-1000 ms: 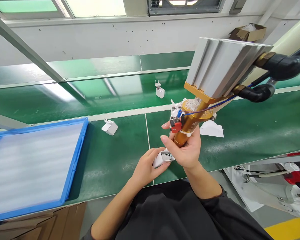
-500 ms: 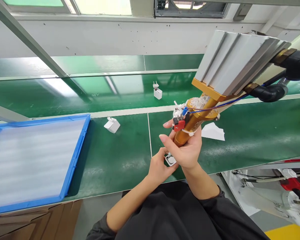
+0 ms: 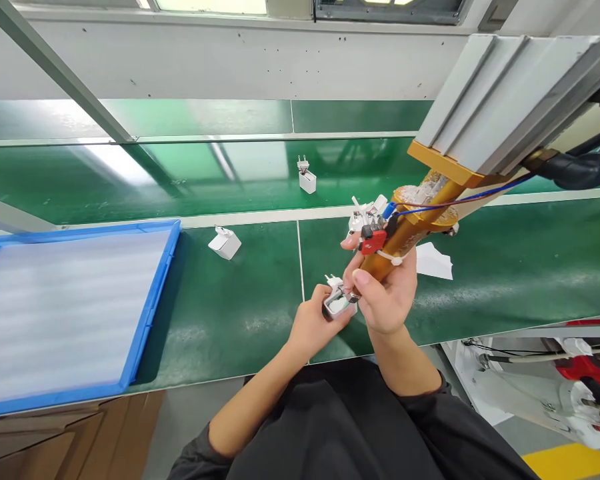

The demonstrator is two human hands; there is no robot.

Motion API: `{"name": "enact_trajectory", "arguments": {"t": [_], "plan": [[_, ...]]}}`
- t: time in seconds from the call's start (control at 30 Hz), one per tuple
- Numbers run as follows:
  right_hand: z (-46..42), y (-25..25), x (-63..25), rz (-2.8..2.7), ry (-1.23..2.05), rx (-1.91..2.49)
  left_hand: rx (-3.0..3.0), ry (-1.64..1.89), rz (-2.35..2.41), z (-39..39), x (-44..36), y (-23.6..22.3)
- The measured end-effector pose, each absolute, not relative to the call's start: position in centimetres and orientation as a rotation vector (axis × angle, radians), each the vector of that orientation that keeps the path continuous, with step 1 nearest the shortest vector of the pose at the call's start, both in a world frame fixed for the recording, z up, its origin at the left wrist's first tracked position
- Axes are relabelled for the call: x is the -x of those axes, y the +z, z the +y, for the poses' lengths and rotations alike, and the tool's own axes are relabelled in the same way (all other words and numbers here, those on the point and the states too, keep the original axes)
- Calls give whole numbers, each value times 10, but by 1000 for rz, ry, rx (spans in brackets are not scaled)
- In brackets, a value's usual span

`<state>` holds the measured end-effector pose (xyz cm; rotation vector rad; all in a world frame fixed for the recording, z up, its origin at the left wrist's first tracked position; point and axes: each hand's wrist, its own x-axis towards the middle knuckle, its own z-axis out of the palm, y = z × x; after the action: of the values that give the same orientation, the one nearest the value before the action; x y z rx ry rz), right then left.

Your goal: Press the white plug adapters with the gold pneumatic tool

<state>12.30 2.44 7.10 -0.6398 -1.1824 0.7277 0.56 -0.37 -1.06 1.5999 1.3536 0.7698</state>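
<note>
A white plug charger housing (image 3: 333, 309), its inside showing and two prongs pointing away, is gripped in my left hand (image 3: 311, 321). My right hand (image 3: 389, 293) is wrapped round the gold metal barrel of a hand tool (image 3: 391, 248) that carries a red switch and thin wires. The tool's metal tip is at the housing's open side; whether it touches is hard to tell. Behind my right fingers is a cluster of white parts (image 3: 366, 215), partly hidden by the tool. A white piece of paper (image 3: 433, 261) lies to the right of the hand.
One white charger (image 3: 225, 243) lies left of my hands, and another with upright prongs (image 3: 307, 181) stands farther back. A blue-rimmed tray (image 3: 156, 300) with a white lining takes up the left side. The tool's large grey metal body (image 3: 520, 100) and black hoses loom at upper right.
My right hand and the tool have shifted slightly right and up, showing the tool's tip. The charger housing in my left hand has been tilted or raised, so its prongs and inside now show.
</note>
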Motion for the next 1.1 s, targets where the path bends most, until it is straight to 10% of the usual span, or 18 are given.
{"name": "enact_trajectory", "arguments": {"t": [1.1], "plan": [[27,67,-143,-1068,653,777,-1765,849,1399,28,61,-20]]}}
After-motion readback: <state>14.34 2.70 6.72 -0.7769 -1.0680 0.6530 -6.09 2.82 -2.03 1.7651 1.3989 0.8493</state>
